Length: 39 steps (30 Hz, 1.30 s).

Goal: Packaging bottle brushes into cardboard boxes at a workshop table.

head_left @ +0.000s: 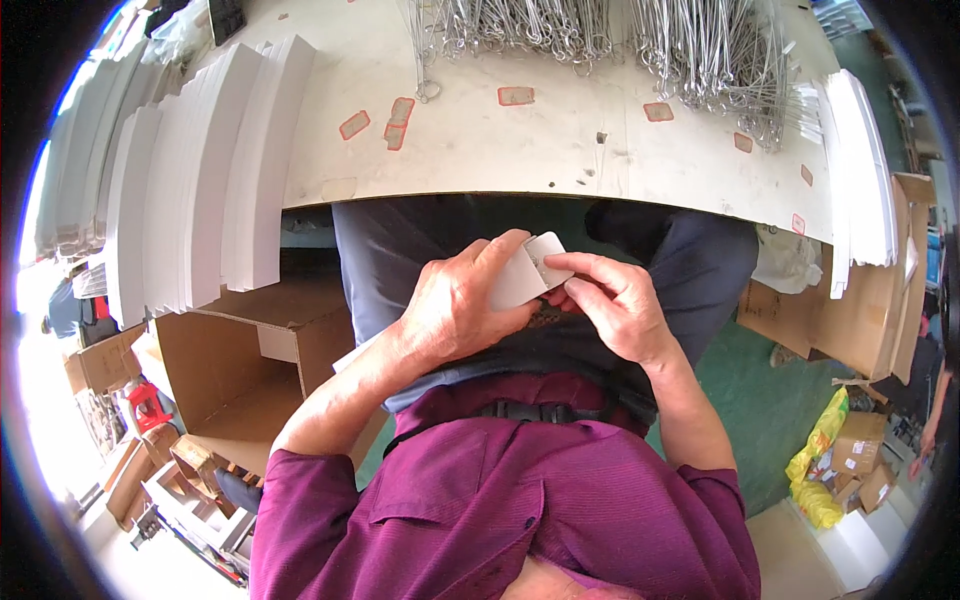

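Observation:
A long, narrow white carton (514, 284) is held over my lap, and its far end shows past my left forearm. My left hand (455, 300) is closed around it, fingers on one side and thumb on the other. At the carton's near-right end a rounded flap (546, 250) stands up. The index finger and thumb of my right hand (625, 308) are closed at this flap end. Whatever lies inside the carton is hidden by the walls and my fingers.
Thin metal rods with looped ends (530, 30) lie in piles on the white table (450, 150). Tall stacks of white cartons (215, 170) stand at the left, more white cartons (862, 170) at the right. Open cardboard boxes (230, 370) flank my legs. A yellow bag (820, 460) lies lower right.

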Each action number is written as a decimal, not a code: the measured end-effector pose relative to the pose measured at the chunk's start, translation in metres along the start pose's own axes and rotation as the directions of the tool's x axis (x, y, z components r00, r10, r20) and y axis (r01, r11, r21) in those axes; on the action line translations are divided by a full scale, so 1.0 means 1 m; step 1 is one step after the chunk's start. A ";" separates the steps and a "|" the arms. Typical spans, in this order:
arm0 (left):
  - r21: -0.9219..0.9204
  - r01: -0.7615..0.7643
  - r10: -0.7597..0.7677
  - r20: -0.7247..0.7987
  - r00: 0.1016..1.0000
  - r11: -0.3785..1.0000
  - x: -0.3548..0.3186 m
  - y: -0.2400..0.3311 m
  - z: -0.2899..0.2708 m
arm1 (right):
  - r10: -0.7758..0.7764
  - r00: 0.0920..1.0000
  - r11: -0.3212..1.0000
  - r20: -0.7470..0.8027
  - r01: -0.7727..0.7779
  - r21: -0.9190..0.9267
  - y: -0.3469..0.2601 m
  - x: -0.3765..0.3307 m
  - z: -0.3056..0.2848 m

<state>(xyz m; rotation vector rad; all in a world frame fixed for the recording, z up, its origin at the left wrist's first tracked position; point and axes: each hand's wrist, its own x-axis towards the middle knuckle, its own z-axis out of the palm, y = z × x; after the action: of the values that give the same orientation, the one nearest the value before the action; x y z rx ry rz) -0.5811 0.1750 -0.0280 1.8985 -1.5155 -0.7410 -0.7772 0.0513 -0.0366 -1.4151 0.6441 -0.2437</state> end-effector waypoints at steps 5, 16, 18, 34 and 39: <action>-0.032 -0.011 0.011 0.000 1.000 0.999 0.005 0.006 -0.002 | -0.088 0.992 0.992 -0.091 0.079 -0.097 0.001 0.003 0.009; 0.042 0.001 -0.003 0.051 0.999 0.999 0.006 0.007 0.006 | -0.029 0.958 0.984 -0.286 -0.023 -0.177 0.009 0.003 0.030; 0.043 -0.057 0.055 0.053 0.997 0.997 0.006 0.002 0.008 | -0.215 0.931 0.943 -0.294 0.120 -0.310 0.008 0.005 0.034; 0.029 -0.032 0.034 -0.092 0.995 0.999 0.000 -0.003 0.016 | -0.001 0.952 0.992 -0.307 0.040 0.122 0.012 0.015 0.045; 0.016 -0.060 0.061 -0.130 0.990 0.998 0.001 -0.003 0.018 | 0.018 0.943 0.985 -0.333 0.040 0.168 0.016 0.017 0.046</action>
<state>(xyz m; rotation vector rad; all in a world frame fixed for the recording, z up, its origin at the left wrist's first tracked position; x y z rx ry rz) -0.5923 0.1725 -0.0428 1.8634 -1.4923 -0.5700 -0.7414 0.0836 -0.0553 -1.2198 0.8716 -0.5448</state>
